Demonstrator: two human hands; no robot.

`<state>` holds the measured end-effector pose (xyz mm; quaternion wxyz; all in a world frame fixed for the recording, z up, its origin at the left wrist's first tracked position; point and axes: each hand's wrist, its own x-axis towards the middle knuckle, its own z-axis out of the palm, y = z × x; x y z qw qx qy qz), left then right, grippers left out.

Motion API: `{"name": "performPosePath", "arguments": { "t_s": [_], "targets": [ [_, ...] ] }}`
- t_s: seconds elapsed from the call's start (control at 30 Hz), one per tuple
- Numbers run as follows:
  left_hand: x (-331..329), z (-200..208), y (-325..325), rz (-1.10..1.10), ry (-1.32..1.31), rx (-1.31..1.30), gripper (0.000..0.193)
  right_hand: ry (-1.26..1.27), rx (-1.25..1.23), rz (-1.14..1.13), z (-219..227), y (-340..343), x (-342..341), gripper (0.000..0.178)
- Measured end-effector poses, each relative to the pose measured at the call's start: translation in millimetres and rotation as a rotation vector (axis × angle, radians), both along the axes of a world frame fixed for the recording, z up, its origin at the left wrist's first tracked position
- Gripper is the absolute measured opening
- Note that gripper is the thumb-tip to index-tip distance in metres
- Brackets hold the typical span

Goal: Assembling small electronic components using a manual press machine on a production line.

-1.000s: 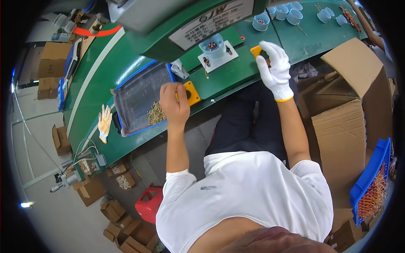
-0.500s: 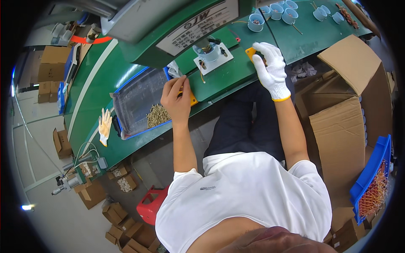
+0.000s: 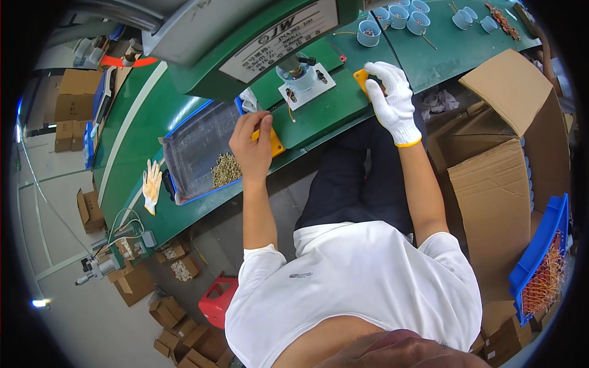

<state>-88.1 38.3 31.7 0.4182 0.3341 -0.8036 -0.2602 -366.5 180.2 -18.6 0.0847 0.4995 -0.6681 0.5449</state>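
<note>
My bare left hand (image 3: 251, 144) rests beside a yellow box (image 3: 277, 143) at the front edge of a green machine base. Its fingers are loosely curled, with a gap to the thumb, and nothing shows in them. In a white knit glove, my right hand (image 3: 393, 101) is cupped beside another yellow box (image 3: 361, 81), thumb and fingers apart. Between the hands stands a green press (image 3: 270, 49), its metal rod over a clear bluish cup (image 3: 297, 78). The cup sits on a white plate (image 3: 314, 89) with dark clamps, and a thin wire hangs from it.
A grey-lined blue tray (image 3: 196, 144) with small brass-coloured parts (image 3: 226, 170) lies left of my left hand, near a loose glove (image 3: 151, 186). Several bluish cups (image 3: 368, 34) stand at the back right. An opened carton (image 3: 491, 190) and a blue bin of wires (image 3: 540, 270) are at right.
My left wrist and forearm have swung a little to the left, and the thumb stands farther from the fingers. My right hand stays by its yellow box. The whole view has shifted slightly.
</note>
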Motion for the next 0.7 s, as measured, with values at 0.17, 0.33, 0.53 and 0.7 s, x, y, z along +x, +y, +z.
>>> {"name": "performPosePath", "arguments": {
  "t_s": [0.17,0.33,0.53,0.7],
  "targets": [
    [-22,47,-20,-0.112,0.045,-0.087,0.011,-0.047,0.009,0.010,3,0,3,0.029],
    [-59,80,-39,-0.223,0.049,0.161,0.023,-0.059,-0.005,0.023,0,-2,2,0.029],
    [-82,101,-47,-0.269,-0.414,0.145,0.033,-0.083,-0.008,0.030,1,1,1,0.029],
    [-84,99,-53,-0.269,-0.486,0.103,0.035,-0.110,-0.010,0.041,0,1,2,0.029]
  ]
}}
